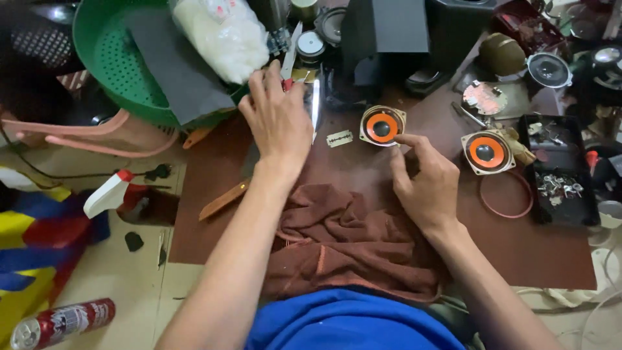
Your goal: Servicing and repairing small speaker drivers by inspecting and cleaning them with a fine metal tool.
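Looking down from the head camera onto a dark brown matte work board (363, 175) crowded with parts. Nearest the right hand (424, 181): a small round loudspeaker with an orange cone and squarish pale metal frame (381, 126), lying face up on the board. Forefinger stretched out towards that frame, tip just at its lower right edge; other fingers curled loosely inward, gripping nothing visible. Hard to tell whether the fingertip actually touches the frame.

Further left, the left hand (277, 116) reaching forward, back of the hand upward, fingers bent and closed round the red-marked grip of a pair of slim steel scissors (289, 55), blades pointing away up the board. Just beside that hand, a narrow shiny metal strip (315, 107); between the two hands, a thin flat razor blade (339, 138).

To the right, a second orange-coned loudspeaker (487, 151), a thin reddish rubber ring (506, 193) and a black rectangular plastic tray of small metal bits (558, 172). Near the body, a crumpled brown terry cloth (350, 240) over the lap. At upper left, a green perforated plastic basket (107, 52) holding a dark grey sheet (175, 65).
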